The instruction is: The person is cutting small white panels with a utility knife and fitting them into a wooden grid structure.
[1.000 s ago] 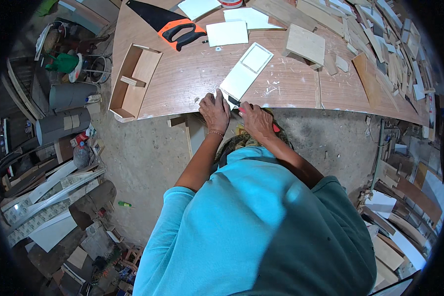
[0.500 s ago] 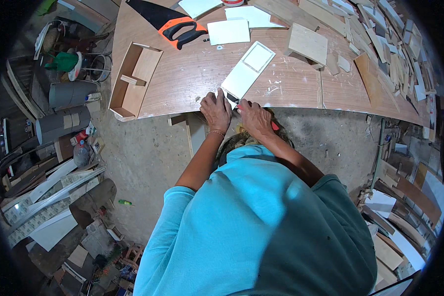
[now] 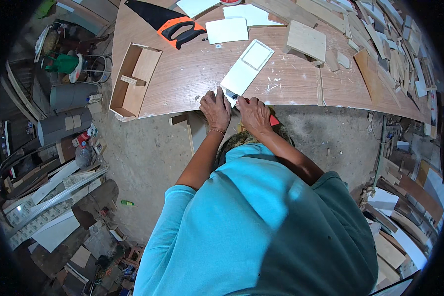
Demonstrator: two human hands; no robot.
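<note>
A long white board (image 3: 240, 76) with a raised rectangular frame at its far end lies aslant on the table (image 3: 182, 89), its near end at the front edge. My left hand (image 3: 215, 109) is closed on the near left corner, fingers pressing the board against the tabletop. My right hand (image 3: 255, 116) is closed round a slim red-handled tool (image 3: 274, 120). Its dark front end (image 3: 233, 94) touches the board's near end, between my two hands. The tip is too small to make out; most of the handle is hidden by my fingers.
An orange-and-black handsaw (image 3: 175, 28) lies far left, above an open wooden box (image 3: 133, 81) with a divider. White panels (image 3: 227, 30) lie at the back. A wooden block-like box (image 3: 306, 40) and heaped wood offcuts (image 3: 380, 39) occupy the right.
My right hand has shifted slightly up and left with the red-handled tool. My left hand stays on the board. The whole view has moved a little.
</note>
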